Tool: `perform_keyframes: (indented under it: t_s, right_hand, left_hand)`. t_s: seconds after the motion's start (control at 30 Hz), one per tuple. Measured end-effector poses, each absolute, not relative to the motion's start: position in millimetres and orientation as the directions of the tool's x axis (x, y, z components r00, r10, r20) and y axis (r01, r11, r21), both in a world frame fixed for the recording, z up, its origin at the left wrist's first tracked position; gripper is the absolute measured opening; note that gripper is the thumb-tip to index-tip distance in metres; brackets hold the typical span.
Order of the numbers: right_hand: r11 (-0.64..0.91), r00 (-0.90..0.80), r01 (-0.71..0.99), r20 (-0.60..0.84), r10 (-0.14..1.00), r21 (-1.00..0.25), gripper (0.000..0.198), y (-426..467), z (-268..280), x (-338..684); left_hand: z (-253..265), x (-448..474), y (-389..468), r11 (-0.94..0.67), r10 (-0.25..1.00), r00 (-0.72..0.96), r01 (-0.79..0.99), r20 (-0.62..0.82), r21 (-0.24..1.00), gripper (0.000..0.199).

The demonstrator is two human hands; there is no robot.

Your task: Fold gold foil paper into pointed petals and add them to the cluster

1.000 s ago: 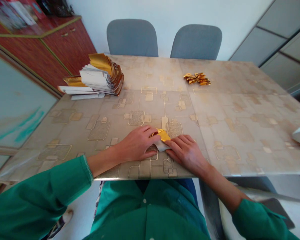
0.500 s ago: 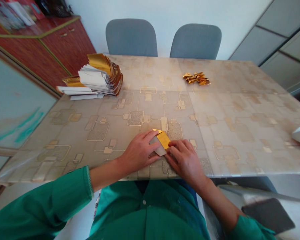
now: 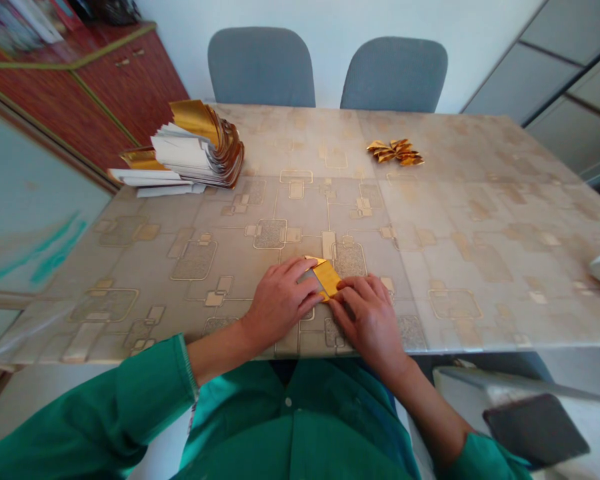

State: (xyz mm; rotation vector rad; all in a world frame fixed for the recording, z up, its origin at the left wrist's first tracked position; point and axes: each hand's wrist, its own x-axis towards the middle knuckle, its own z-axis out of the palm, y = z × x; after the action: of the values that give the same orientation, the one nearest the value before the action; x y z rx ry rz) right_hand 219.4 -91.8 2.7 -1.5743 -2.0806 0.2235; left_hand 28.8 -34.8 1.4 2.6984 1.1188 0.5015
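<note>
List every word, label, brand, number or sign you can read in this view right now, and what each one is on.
No readable text anywhere.
Items atop the red-brown cabinet: too blurred to tell whether they carry print.
Teal strokes on the pale panel: no legible letters.
Gold paper and paper stack: no print visible.
Tablecloth: pattern only.

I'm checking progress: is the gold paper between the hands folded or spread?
Folded: the gold paper shows flaps lying over its pale side.
</note>
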Motion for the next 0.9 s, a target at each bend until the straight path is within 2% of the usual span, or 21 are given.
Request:
perform_keyframes:
  t_s: [0.27,0.6,0.9]
  right_hand:
    - [0.292,-0.173,0.873,0.313,0.934,-0.390,0.012,-90.8,-1.0,215.3]
    - [0.286,-0.209,0.915,0.274,0.939,-0.285,0.007,-90.3,-1.6,215.4]
    - [0.320,-0.241,0.908,0.290,0.926,-0.270,0.010,-91.6,-4.0,216.8]
  left_hand:
    - [-0.2,30.0,-34.8,-0.693,0.720,0.646,0.667,0.253,0.273,0.017]
    - [-1.5,30.6,-33.7,-0.666,0.746,0.620,0.684,0.244,0.299,0.023]
    - [1.1,31.0,-33.1,-0.650,0.759,0.609,0.694,0.230,0.309,0.021]
